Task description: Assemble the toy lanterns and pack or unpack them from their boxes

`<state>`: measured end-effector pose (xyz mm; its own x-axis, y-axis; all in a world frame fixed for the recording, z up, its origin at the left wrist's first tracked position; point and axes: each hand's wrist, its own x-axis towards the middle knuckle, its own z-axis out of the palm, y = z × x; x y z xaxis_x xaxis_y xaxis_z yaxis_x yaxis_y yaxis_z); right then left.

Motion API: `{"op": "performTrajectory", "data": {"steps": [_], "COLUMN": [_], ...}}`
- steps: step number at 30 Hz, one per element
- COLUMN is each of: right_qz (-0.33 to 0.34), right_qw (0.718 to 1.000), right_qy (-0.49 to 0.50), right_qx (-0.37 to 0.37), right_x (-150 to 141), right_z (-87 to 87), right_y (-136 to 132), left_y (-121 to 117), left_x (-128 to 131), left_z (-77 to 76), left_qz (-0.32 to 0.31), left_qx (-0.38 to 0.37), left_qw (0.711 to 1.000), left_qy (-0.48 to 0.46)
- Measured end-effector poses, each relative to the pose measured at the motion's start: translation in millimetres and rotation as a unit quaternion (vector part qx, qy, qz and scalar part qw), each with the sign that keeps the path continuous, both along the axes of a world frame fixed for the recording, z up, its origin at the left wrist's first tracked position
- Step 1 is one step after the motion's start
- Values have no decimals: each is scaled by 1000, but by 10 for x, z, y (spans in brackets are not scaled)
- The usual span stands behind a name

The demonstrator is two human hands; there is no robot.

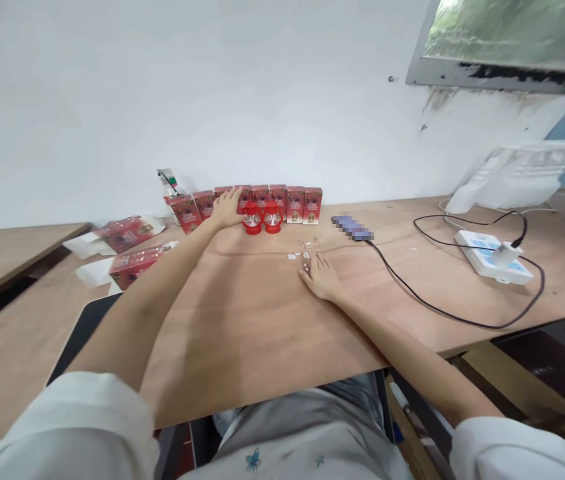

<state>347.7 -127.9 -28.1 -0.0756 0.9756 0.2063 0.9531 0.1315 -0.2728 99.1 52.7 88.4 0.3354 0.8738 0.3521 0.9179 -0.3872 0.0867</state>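
Observation:
My left hand (pixel 227 209) reaches far across the wooden table (pixel 242 320) and rests against a row of small red boxes (pixel 282 202) standing along the white wall, fingers stretched out beside two little red lanterns (pixel 262 218). My right hand (pixel 320 277) lies flat on the table with fingers extended, fingertips touching several tiny clear and white parts (pixel 305 252). Neither hand grips anything that I can see.
Flattened red-and-white cartons (pixel 130 250) lie at the left. A phone (pixel 352 228) with a black cable (pixel 427 303) leads to a white power strip (pixel 492 261) at the right. A white appliance (pixel 517 175) sits at the far right.

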Motion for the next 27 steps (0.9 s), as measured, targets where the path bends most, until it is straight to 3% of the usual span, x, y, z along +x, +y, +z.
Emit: {"op": "performTrajectory", "data": {"steps": [4, 8, 13, 16, 18, 20, 21, 23, 25, 27], "right_qz": [21, 60, 25, 26, 47, 75, 89, 112, 120, 113], "right_qw": [1000, 998, 1000, 1000, 999, 997, 996, 994, 993, 992], "right_qy": [2, 17, 14, 5, 0, -5, -8, -9, 6, 49], "right_qx": [-3, 16, 1, -11, -6, 3, 6, 7, 4, 11], "right_x": [-67, -149, -210, -251, -304, -383, -429, -524, -603, -651], "right_z": [-26, -56, -35, -16, -13, -16, -19, -19, -9, 16], "right_y": [-218, -385, -347, -275, -230, -178, -149, -83, -24, 8], "left_y": [89, -200, -592, -720, -793, -883, -936, -1048, -1151, -1234], "left_x": [181, 167, 25, -84, -124, -128, -120, -101, -89, -78], "left_z": [0, -10, -129, -266, -379, -506, -571, -694, -794, -864], "left_qz": [2, 7, 14, -7, -50, -78, -74, -39, -25, -24], "left_qx": [-73, -44, -4, -4, -3, -32, -69, -178, -217, -230], "left_qw": [997, 998, 997, 1000, 994, 949, 894, 728, 688, 675], "left_qy": [27, 46, 75, 20, -95, -304, -436, -661, -692, -701]}}
